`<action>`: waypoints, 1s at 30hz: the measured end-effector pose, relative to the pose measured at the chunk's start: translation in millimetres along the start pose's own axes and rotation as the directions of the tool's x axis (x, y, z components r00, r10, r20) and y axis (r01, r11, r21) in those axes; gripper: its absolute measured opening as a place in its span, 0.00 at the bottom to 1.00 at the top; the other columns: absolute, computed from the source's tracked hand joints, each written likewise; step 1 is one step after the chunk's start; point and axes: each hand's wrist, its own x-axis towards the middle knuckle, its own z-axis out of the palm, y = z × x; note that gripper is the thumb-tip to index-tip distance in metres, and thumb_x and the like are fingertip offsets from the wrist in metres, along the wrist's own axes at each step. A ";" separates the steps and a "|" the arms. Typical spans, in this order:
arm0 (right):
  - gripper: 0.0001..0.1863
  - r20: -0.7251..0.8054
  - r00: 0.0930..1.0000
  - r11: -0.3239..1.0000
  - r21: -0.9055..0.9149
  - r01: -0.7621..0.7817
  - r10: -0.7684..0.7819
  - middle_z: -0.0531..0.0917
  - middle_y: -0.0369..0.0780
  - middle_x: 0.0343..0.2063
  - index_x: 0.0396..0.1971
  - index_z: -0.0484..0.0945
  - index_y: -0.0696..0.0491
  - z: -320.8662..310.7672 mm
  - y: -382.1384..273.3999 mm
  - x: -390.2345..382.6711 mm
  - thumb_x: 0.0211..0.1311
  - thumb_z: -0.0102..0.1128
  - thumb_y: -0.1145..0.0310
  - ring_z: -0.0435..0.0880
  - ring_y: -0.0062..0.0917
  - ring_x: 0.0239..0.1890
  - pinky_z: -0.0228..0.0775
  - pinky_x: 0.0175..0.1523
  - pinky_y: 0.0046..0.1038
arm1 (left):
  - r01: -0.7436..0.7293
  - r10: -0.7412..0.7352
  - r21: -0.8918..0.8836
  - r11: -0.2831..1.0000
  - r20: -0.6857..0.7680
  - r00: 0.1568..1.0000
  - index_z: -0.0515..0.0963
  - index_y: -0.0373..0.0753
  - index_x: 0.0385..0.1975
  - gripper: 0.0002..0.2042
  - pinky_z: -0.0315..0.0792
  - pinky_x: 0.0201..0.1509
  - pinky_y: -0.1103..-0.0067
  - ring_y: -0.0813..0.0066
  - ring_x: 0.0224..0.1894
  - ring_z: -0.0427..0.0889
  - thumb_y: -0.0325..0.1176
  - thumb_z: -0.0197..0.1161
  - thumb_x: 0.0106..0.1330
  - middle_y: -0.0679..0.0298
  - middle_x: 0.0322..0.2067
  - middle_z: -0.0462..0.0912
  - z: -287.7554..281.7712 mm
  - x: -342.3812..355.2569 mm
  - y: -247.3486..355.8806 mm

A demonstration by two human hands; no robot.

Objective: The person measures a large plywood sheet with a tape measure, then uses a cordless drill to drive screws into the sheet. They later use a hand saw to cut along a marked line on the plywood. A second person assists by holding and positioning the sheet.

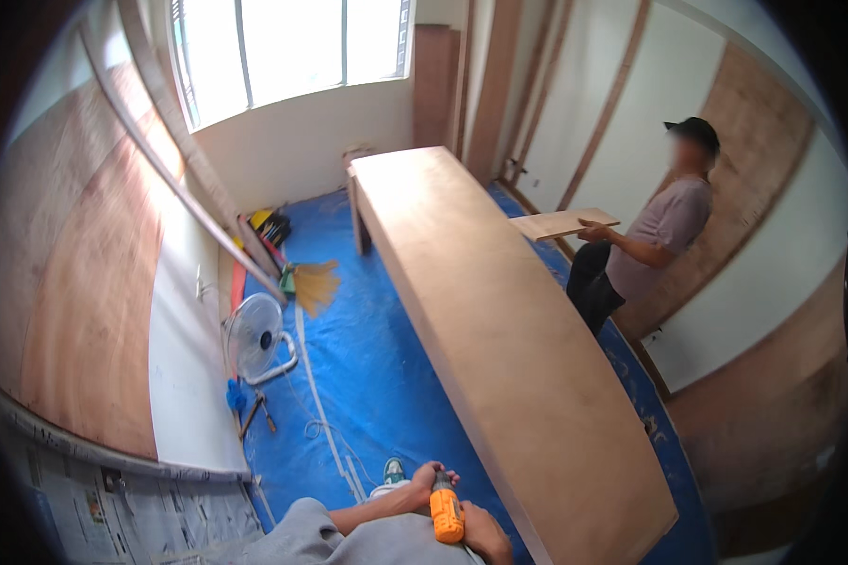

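Left hand [428, 475] curls round the front of an orange-cased power drill [447, 518], seemingly steadying it; right hand [485, 536] lies against its side, grip hidden. The drill is beside the long, pale-brown wooden bench [499, 330], left of its near end.

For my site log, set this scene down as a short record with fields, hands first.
Left hand: at the dark nose of the orange drill
Right hand: at the drill's handle end, grip partly hidden
Co-worker: across the long wooden table, holding a flat board
Floor covering: blue
Left side: fan, straw broom
Far wall: bright window
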 end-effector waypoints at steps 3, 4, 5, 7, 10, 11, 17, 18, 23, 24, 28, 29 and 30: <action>0.27 0.175 0.981 0.988 -0.116 0.105 -0.084 0.84 0.55 0.48 0.49 0.77 0.57 -8.1 -63.4 43.6 0.61 0.65 0.49 0.82 0.50 0.54 0.73 0.57 0.45 | -0.095 0.091 -0.137 0.986 -0.036 0.995 0.67 0.42 0.32 0.07 0.81 0.39 0.61 0.54 0.35 0.82 0.36 0.50 0.73 0.53 0.32 0.79 -16.8 -23.4 64.9; 0.27 0.228 0.968 0.979 -0.148 0.144 -0.108 0.84 0.55 0.48 0.49 0.77 0.57 -8.8 -83.9 56.9 0.61 0.65 0.48 0.82 0.50 0.54 0.73 0.56 0.45 | -0.128 0.121 -0.172 0.977 -0.047 0.992 0.67 0.42 0.32 0.07 0.81 0.40 0.61 0.54 0.35 0.81 0.36 0.50 0.73 0.54 0.32 0.79 -24.6 -30.5 85.3; 0.28 0.261 0.955 0.968 -0.165 0.191 -0.144 0.85 0.54 0.48 0.50 0.77 0.57 -9.0 -104.2 69.2 0.62 0.64 0.48 0.83 0.50 0.53 0.73 0.56 0.45 | -0.158 0.149 -0.208 0.965 -0.060 0.987 0.67 0.42 0.32 0.08 0.80 0.40 0.61 0.54 0.35 0.81 0.36 0.50 0.73 0.54 0.31 0.78 -34.1 -37.1 99.5; 0.28 0.340 0.923 0.939 -0.221 0.262 -0.178 0.85 0.53 0.48 0.52 0.76 0.57 -11.6 -137.0 89.8 0.64 0.62 0.49 0.84 0.49 0.52 0.73 0.57 0.45 | -0.181 0.171 -0.310 0.933 -0.059 0.983 0.68 0.41 0.31 0.07 0.80 0.41 0.62 0.55 0.34 0.81 0.34 0.50 0.70 0.55 0.30 0.79 -54.2 -44.3 119.3; 0.25 0.464 0.857 0.872 -0.296 0.389 -0.224 0.85 0.53 0.48 0.51 0.76 0.58 -14.5 -184.2 125.3 0.67 0.58 0.50 0.84 0.49 0.51 0.74 0.55 0.46 | -0.142 0.169 -0.476 0.868 0.014 0.986 0.69 0.40 0.30 0.05 0.80 0.42 0.62 0.57 0.34 0.81 0.32 0.51 0.67 0.56 0.30 0.79 -82.3 -52.4 157.2; 0.25 0.508 0.832 0.853 -0.310 0.419 -0.224 0.85 0.52 0.48 0.50 0.76 0.58 -14.9 -199.3 138.7 0.67 0.58 0.51 0.84 0.49 0.50 0.74 0.55 0.46 | -0.198 0.225 -0.487 0.851 -0.003 0.974 0.70 0.39 0.29 0.04 0.81 0.42 0.63 0.59 0.34 0.81 0.31 0.52 0.65 0.56 0.30 0.79 -88.3 -56.1 168.5; 0.23 0.644 0.689 0.709 -0.312 0.633 -0.333 0.87 0.53 0.41 0.47 0.76 0.60 3.6 -266.9 234.4 0.69 0.56 0.52 0.87 0.47 0.46 0.77 0.50 0.45 | -0.406 0.402 -0.570 0.714 -0.141 0.905 0.70 0.41 0.29 0.05 0.80 0.41 0.64 0.59 0.33 0.81 0.33 0.53 0.65 0.56 0.28 0.80 -108.6 -76.1 238.1; 0.23 0.658 0.667 0.684 -0.308 0.661 -0.348 0.87 0.53 0.41 0.46 0.75 0.60 5.5 -275.0 255.3 0.69 0.56 0.52 0.87 0.46 0.46 0.77 0.50 0.45 | -0.426 0.400 -0.580 0.694 -0.181 0.899 0.70 0.40 0.28 0.05 0.80 0.40 0.64 0.59 0.33 0.81 0.33 0.53 0.65 0.55 0.28 0.80 -111.3 -73.6 252.5; 0.19 0.709 0.582 0.609 -0.270 0.746 -0.398 0.85 0.53 0.43 0.47 0.75 0.60 -1.0 -332.1 372.8 0.69 0.55 0.57 0.86 0.47 0.47 0.77 0.51 0.45 | -0.454 0.414 -0.613 0.647 -0.218 0.884 0.70 0.40 0.28 0.07 0.80 0.39 0.63 0.58 0.31 0.81 0.34 0.52 0.66 0.54 0.28 0.81 -115.9 -45.1 370.7; 0.19 0.702 0.572 0.591 -0.264 0.762 -0.424 0.85 0.53 0.42 0.46 0.75 0.60 -6.2 -348.1 393.5 0.69 0.55 0.58 0.86 0.48 0.46 0.77 0.51 0.45 | -0.472 0.426 -0.589 0.656 -0.227 0.876 0.70 0.40 0.28 0.07 0.80 0.39 0.63 0.58 0.31 0.80 0.34 0.52 0.66 0.54 0.28 0.81 -109.9 -40.0 399.3; 0.17 0.678 0.571 0.614 -0.218 0.758 -0.464 0.85 0.53 0.41 0.46 0.75 0.60 -35.9 -418.1 450.8 0.70 0.53 0.60 0.86 0.48 0.45 0.77 0.49 0.46 | -0.498 0.457 -0.490 0.715 -0.212 0.864 0.70 0.39 0.26 0.09 0.80 0.38 0.63 0.56 0.30 0.79 0.35 0.51 0.66 0.51 0.28 0.81 -86.7 -61.1 500.8; 0.17 0.660 0.591 0.633 -0.219 0.742 -0.464 0.85 0.54 0.41 0.47 0.74 0.60 -43.8 -436.1 463.4 0.70 0.53 0.61 0.86 0.48 0.45 0.77 0.49 0.47 | -0.523 0.485 -0.476 0.707 -0.211 0.849 0.70 0.39 0.26 0.09 0.80 0.38 0.62 0.56 0.30 0.79 0.35 0.51 0.67 0.51 0.28 0.81 -75.6 -65.4 524.8; 0.17 0.655 0.594 0.641 -0.212 0.738 -0.467 0.85 0.54 0.42 0.47 0.74 0.60 -51.7 -452.1 474.9 0.70 0.52 0.61 0.86 0.48 0.46 0.77 0.49 0.47 | -0.543 0.510 -0.475 0.692 -0.209 0.834 0.70 0.39 0.26 0.09 0.79 0.38 0.62 0.55 0.30 0.79 0.35 0.50 0.67 0.51 0.29 0.81 -65.1 -68.9 547.2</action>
